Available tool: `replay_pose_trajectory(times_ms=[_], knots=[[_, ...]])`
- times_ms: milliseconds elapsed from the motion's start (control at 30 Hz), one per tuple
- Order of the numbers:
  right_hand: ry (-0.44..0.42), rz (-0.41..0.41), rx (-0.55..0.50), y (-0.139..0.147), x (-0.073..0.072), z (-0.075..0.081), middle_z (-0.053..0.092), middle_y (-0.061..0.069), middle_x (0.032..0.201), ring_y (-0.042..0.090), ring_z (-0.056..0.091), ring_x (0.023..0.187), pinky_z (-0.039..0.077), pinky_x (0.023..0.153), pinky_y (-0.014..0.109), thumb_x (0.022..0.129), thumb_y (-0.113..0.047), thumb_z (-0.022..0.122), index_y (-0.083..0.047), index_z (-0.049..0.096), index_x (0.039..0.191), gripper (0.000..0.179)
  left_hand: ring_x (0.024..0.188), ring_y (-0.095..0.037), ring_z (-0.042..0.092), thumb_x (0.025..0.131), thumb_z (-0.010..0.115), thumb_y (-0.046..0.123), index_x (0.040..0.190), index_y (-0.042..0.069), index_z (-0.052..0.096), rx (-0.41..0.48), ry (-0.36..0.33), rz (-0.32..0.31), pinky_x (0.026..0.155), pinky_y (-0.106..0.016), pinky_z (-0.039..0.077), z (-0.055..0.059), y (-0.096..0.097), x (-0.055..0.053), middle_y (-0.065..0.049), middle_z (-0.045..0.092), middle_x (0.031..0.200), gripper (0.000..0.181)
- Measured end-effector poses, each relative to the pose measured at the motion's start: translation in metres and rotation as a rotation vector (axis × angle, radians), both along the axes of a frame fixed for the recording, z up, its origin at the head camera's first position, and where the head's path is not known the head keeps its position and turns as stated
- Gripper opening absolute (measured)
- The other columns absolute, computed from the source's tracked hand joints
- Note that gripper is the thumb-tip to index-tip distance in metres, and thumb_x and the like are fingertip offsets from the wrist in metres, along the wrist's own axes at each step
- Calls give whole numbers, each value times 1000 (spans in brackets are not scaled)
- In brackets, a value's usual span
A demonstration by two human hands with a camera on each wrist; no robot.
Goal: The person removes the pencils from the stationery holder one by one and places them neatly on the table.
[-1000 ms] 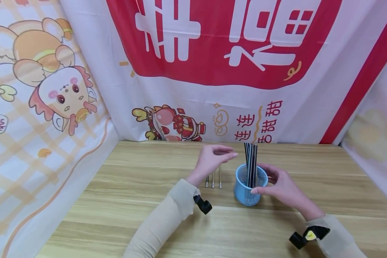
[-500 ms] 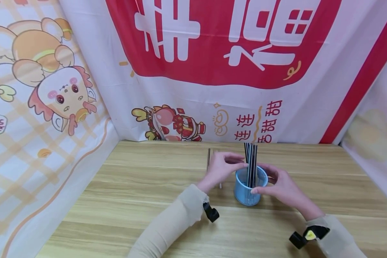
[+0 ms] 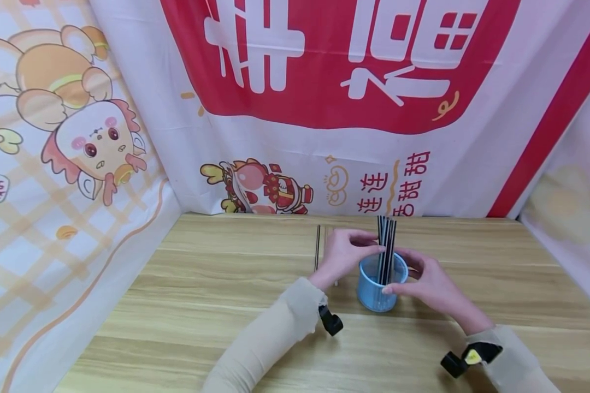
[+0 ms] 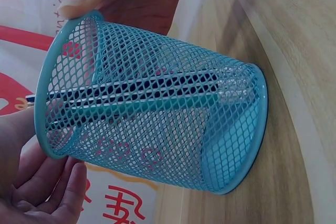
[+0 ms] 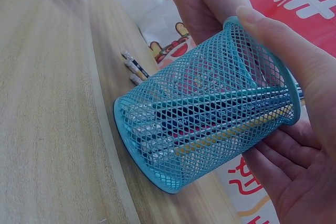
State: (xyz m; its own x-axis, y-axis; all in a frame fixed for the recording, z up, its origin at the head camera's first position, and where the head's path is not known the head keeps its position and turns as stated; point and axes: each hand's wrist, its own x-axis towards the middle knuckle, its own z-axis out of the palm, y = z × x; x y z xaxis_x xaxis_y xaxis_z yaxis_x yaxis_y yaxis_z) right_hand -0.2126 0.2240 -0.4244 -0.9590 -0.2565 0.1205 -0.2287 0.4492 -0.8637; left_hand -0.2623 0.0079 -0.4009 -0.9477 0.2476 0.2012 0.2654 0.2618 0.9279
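Note:
A light blue mesh pencil cup (image 3: 377, 297) stands upright on the table, with several dark pencils (image 3: 386, 234) inside leaning to one side. In the right wrist view a yellow pencil (image 5: 210, 141) also shows through the mesh, eraser ends down. My right hand (image 3: 430, 284) holds the cup from the right, thumb on the near rim and fingers round the far side. From the left, my left hand (image 3: 346, 254) pinches the pencils just above the rim; its fingertips are partly hidden behind them.
Left of the cup, a dark pencil (image 3: 317, 245) lies on the wooden table (image 3: 201, 305), with others partly hidden by my left hand. Their eraser ends (image 5: 135, 68) show in the right wrist view. A printed cloth (image 3: 295, 120) hangs along the table's back edge.
My left hand has moved right from above the loose pencils to those in the cup. Their upper ends have shifted slightly right. My right hand has stayed on the cup.

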Motion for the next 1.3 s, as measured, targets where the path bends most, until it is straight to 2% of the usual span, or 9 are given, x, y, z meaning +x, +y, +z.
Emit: replay_pose_trajectory(times_ms=[833, 1300], knots=[[-9, -1, -7, -1, 1, 1, 52, 19, 146, 37, 53, 131, 44, 107, 53, 80, -30, 90, -4, 46, 149, 86, 86, 0, 67, 89, 83, 22, 112, 19, 78, -37, 31, -10, 78, -21, 56, 1, -1, 0, 15, 74, 99, 24], [1, 0, -15, -1, 1, 1, 54, 18, 145, 36, 54, 130, 45, 106, 51, 80, -27, 91, -4, 48, 148, 84, 87, -3, 69, 89, 82, 20, 111, 17, 79, 23, 19, -3, 79, -22, 57, 5, -3, 0, 11, 75, 99, 22]])
